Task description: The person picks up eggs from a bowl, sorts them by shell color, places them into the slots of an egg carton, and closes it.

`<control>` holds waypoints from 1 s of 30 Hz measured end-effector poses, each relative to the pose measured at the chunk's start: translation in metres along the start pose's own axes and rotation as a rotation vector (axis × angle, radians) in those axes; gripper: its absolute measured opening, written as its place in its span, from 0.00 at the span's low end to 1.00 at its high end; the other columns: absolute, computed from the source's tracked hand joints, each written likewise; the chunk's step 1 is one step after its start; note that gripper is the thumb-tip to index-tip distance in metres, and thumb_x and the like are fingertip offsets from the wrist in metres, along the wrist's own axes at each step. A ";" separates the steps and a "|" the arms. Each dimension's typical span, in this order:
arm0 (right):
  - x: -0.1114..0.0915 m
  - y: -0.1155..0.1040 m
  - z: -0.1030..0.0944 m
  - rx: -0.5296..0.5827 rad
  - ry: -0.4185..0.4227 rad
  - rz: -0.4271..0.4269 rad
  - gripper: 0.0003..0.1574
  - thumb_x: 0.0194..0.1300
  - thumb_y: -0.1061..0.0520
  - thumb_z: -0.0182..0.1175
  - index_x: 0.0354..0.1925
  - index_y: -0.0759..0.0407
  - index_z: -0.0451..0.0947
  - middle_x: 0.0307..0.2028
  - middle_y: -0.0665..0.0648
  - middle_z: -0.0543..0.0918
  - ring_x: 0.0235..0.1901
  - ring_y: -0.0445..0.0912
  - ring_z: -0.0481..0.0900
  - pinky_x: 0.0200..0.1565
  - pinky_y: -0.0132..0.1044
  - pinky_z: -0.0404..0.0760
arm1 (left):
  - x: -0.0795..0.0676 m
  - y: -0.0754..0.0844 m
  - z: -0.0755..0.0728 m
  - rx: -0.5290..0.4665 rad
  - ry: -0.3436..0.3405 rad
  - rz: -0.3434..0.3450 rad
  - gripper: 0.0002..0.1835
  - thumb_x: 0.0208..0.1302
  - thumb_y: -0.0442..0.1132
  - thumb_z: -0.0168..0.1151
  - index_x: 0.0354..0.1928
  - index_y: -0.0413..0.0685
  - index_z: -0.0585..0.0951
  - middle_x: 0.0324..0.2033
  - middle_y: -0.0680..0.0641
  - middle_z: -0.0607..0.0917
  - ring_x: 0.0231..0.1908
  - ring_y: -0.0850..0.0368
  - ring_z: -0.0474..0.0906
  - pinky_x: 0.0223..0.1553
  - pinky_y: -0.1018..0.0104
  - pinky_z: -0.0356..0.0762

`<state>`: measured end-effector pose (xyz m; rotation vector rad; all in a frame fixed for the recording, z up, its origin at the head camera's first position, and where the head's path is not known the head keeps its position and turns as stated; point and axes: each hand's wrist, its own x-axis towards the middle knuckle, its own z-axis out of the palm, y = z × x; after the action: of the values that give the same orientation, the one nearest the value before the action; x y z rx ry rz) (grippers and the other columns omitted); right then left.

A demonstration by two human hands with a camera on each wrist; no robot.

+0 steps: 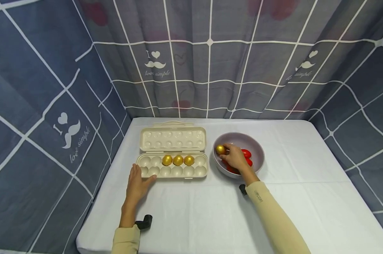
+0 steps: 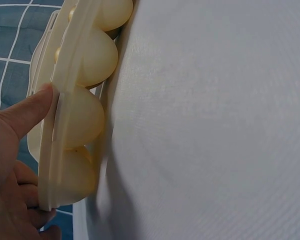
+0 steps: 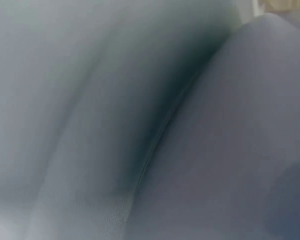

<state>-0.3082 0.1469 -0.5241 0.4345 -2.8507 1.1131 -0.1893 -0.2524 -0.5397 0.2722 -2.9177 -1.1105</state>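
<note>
An open cream egg carton (image 1: 177,172) lies on the table, with three gold eggs (image 1: 178,160) side by side in its back row. My left hand (image 1: 136,185) holds the carton's front left corner; in the left wrist view its thumb (image 2: 37,107) presses the front rim and the fingers are at the end wall. Inside the mauve bowl (image 1: 257,148), my right hand (image 1: 235,157) pinches another gold egg (image 1: 220,150) between thumb and fingertips. Red eggs (image 1: 246,153) lie in the bowl, partly hidden under this hand. Only the bowl's blurred wall (image 3: 215,150) fills the right wrist view.
The carton's lid (image 1: 173,138) is folded back toward the curtain (image 1: 191,88), which hangs behind the table. A white cloth (image 1: 191,215) covers the tabletop. The bowl stands just right of the carton.
</note>
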 end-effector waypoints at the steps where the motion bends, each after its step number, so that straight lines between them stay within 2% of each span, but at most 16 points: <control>1: 0.001 0.000 0.001 -0.008 -0.009 -0.007 0.30 0.58 0.59 0.70 0.58 0.68 0.77 0.50 0.66 0.83 0.49 0.61 0.78 0.56 0.56 0.71 | 0.000 0.000 0.000 -0.002 0.000 0.001 0.56 0.65 0.54 0.65 0.72 0.22 0.41 0.74 0.27 0.37 0.74 0.33 0.31 0.71 0.42 0.34; 8: 0.001 -0.001 0.004 -0.039 -0.038 -0.002 0.29 0.58 0.59 0.71 0.56 0.68 0.78 0.49 0.64 0.83 0.49 0.60 0.78 0.56 0.54 0.72 | 0.000 -0.002 0.000 -0.015 0.002 0.007 0.57 0.64 0.53 0.66 0.72 0.22 0.41 0.74 0.27 0.37 0.74 0.33 0.30 0.71 0.42 0.34; 13: 0.000 -0.001 0.004 -0.039 -0.020 0.013 0.29 0.58 0.57 0.71 0.56 0.67 0.79 0.48 0.63 0.84 0.49 0.59 0.78 0.56 0.53 0.72 | 0.001 -0.003 0.001 -0.021 0.005 0.010 0.56 0.65 0.53 0.66 0.72 0.22 0.41 0.74 0.27 0.37 0.74 0.33 0.30 0.71 0.42 0.34; 21: -0.002 -0.003 0.003 -0.013 0.094 -0.006 0.22 0.55 0.57 0.73 0.48 0.64 0.83 0.41 0.61 0.86 0.42 0.55 0.82 0.47 0.48 0.78 | 0.002 -0.004 0.001 -0.024 0.001 0.019 0.56 0.65 0.53 0.65 0.72 0.22 0.41 0.74 0.27 0.37 0.74 0.33 0.30 0.71 0.43 0.34; 26: -0.004 -0.005 0.003 0.048 0.184 0.000 0.22 0.57 0.57 0.71 0.48 0.66 0.81 0.43 0.65 0.86 0.44 0.57 0.84 0.50 0.49 0.80 | 0.001 -0.004 0.002 -0.026 0.001 0.019 0.56 0.65 0.53 0.65 0.72 0.21 0.41 0.74 0.26 0.37 0.74 0.33 0.30 0.71 0.42 0.34; 30: -0.004 -0.007 0.002 0.090 0.240 -0.054 0.25 0.57 0.59 0.71 0.50 0.69 0.79 0.43 0.66 0.85 0.42 0.56 0.85 0.46 0.47 0.83 | 0.002 -0.004 0.001 -0.028 0.000 0.018 0.56 0.65 0.53 0.65 0.72 0.22 0.41 0.74 0.27 0.37 0.74 0.33 0.29 0.72 0.43 0.33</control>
<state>-0.3021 0.1418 -0.5221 0.3530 -2.5761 1.1980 -0.1902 -0.2553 -0.5434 0.2449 -2.8957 -1.1483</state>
